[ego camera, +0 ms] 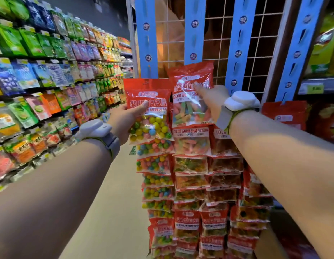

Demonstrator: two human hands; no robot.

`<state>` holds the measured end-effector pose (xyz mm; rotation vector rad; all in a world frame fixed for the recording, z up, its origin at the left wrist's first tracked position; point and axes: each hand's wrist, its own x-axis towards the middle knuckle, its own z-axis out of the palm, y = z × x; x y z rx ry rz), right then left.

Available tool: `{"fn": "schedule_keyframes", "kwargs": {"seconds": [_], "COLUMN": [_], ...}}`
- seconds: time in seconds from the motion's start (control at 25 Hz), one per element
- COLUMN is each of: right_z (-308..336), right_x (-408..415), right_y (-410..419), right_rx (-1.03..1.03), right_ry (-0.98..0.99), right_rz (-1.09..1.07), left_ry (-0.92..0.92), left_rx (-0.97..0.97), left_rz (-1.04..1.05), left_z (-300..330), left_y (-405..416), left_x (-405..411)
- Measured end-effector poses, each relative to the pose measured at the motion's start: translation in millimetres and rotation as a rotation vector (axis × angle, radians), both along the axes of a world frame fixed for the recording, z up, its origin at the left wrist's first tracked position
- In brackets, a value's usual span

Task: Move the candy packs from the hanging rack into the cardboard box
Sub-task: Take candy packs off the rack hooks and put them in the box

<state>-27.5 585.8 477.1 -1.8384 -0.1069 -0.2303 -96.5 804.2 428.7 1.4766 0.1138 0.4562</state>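
Now the left hand [125, 118], at about 9 o'clock from the middle, grips a gum-ball pack [149, 113] with thumb on its face, probably just freed from its strip. At about 2 o'clock the right hand [211, 101] pinches the top worm-candy pack [192, 94], likely to pull it off the blue strip [195, 30]. Below, many packs hang in tight overlapping columns on the wire rack [263, 45]. Open floor [113, 184] lies toward 7 o'clock. I see no cardboard box.
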Motion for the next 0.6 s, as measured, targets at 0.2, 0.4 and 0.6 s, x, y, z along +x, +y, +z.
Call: {"fn": "schedule_keyframes", "kwargs": {"seconds": [0.2,0.4,0.6], "right_z": [-8.5,-18.6,9.2], "right_x": [-7.6,-12.5,-17.5], "right_y": [7.6,7.9,-2.2], "right_rx": [-0.005,0.066,0.202], "right_ry": [0.051,0.034,-0.034], "right_rz": [-0.070,-0.053,0.061], "left_ry": [0.036,0.056,0.055], "left_rx": [0.065,0.040,0.021], "left_rz": [-0.093,-0.130,-0.128], "left_z": [-2.5,-10.4,0.7], "left_y": [10.7,12.5,9.6], "left_x": [2.3,4.0,6.3]}}
